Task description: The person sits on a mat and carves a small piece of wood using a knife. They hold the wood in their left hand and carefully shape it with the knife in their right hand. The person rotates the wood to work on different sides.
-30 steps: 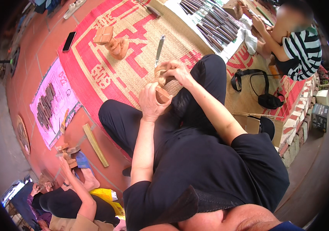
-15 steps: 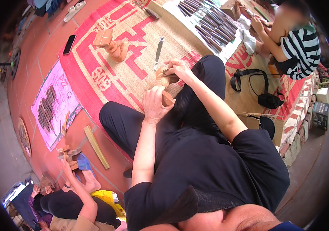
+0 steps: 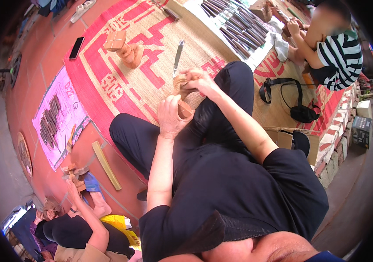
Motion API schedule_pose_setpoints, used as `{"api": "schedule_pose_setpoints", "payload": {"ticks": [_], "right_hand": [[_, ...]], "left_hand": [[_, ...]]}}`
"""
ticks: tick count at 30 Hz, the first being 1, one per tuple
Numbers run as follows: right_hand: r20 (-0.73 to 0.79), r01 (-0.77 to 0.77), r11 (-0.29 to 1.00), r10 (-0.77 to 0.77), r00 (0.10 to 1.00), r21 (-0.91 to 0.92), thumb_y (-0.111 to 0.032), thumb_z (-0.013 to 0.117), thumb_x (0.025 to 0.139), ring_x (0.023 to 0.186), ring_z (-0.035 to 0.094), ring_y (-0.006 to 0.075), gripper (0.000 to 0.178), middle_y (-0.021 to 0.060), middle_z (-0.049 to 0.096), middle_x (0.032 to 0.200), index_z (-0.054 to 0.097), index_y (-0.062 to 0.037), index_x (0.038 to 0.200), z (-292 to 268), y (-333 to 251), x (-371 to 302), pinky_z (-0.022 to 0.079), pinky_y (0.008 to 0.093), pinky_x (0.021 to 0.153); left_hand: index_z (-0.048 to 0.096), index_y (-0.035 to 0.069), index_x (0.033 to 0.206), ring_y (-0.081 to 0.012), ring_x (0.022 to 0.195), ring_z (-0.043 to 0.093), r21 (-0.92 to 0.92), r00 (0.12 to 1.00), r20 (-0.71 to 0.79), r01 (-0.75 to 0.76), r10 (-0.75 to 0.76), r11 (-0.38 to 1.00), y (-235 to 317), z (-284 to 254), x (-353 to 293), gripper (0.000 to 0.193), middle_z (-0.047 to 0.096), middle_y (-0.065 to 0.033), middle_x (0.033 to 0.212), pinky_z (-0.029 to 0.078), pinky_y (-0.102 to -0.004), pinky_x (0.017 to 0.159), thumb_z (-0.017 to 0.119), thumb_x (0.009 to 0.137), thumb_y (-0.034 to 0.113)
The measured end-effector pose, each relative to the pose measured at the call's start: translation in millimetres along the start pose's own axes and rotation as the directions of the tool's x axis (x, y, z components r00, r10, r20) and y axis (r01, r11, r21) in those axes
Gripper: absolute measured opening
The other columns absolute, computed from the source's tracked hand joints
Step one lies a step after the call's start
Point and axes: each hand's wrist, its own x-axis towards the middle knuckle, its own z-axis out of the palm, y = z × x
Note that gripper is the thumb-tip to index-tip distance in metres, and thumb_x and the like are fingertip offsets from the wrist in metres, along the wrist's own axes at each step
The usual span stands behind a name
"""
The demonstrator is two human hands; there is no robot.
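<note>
A: So what's the layout here?

B: Biggest thing is the red-and-straw mat [image 3: 149, 105], with the person's dark trousers [image 3: 136, 136] over its near edge, knees spread. A reddish carving [image 3: 130, 53] sits on the mat, ahead and to the left, well apart from the hands.

A: And the piece in hand?

B: Right out front, around the gap between the knees. The carved wooden piece [image 3: 178, 85] runs lengthwise away from the body: plain block end closest, paler carved end pointing out and slightly left.

A: Which hand's nearer?

B: Both are on it tbh. The left hand [image 3: 171, 115] wraps the block end, forearm coming almost straight out from the body. The right hand [image 3: 198, 81] slants in from the right, fingers curled against the carved end. Can't tell if they're pinching the wood or something small.

A: Anything beside it?

B: Yeah, a flat metal tool [image 3: 178, 56], just past the carved end.
</note>
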Motion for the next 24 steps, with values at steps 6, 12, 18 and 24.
{"api": "schedule_pose_setpoints", "payload": {"ticks": [6, 12, 18, 24], "right_hand": [[-0.103, 0.000, 0.930, -0.041, 0.994, -0.369, -0.008, 0.078, 0.068, 0.107, 0.060, 0.0217, 0.025, 0.0110, 0.067, 0.100, 0.054, -0.0031, 0.066, -33, 46, 24, 0.046, 0.0327, 0.087], [0.084, -0.019, 0.999, 0.022, 0.996, -0.040, -0.003, 0.073, 0.069, 0.098, 0.061, 0.0172, 0.019, 0.0117, 0.064, 0.113, 0.055, -0.0028, 0.068, -10, 29, 12, 0.049, 0.0320, 0.085], [-0.138, -0.191, 0.907, 0.149, 0.979, -0.376, -0.005, 0.073, 0.067, 0.092, 0.064, 0.0149, 0.014, 0.0072, 0.069, 0.095, 0.059, -0.0033, 0.068, -6, 18, 26, 0.051, 0.0316, 0.073], [0.034, -0.021, 0.992, 0.025, 0.999, -0.123, -0.004, 0.077, 0.063, 0.102, 0.063, 0.0228, 0.022, 0.0136, 0.067, 0.099, 0.055, -0.0031, 0.064, 2, 6, 16, 0.049, 0.0343, 0.082]], "left_hand": [[0.049, 0.010, 0.121, -0.0325, 0.095, 0.058, 0.001, 1.000, 0.019, -0.009, 0.009, 1.000, 5, -3, 3, 0.075, 0.057, -0.0119, 0.108, 0.046, -0.0436, 0.082, 0.086, 0.063, 0.038], [0.048, 0.010, 0.121, -0.0325, 0.095, 0.058, 0.008, 0.999, 0.011, 0.030, -0.030, 1.000, 1, 1, 1, 0.076, 0.057, -0.0112, 0.108, 0.047, -0.0435, 0.082, 0.086, 0.062, 0.039], [0.048, 0.010, 0.121, -0.0321, 0.096, 0.058, 0.005, 1.000, 0.023, 0.000, 0.000, 1.000, 3, -2, 5, 0.076, 0.057, -0.0111, 0.108, 0.047, -0.0430, 0.083, 0.086, 0.062, 0.038], [0.048, 0.009, 0.122, -0.0323, 0.096, 0.058, -0.002, 0.999, -0.022, 0.027, -0.027, 1.000, -2, 0, 4, 0.077, 0.057, -0.0120, 0.107, 0.048, -0.0430, 0.083, 0.087, 0.061, 0.037]]}}
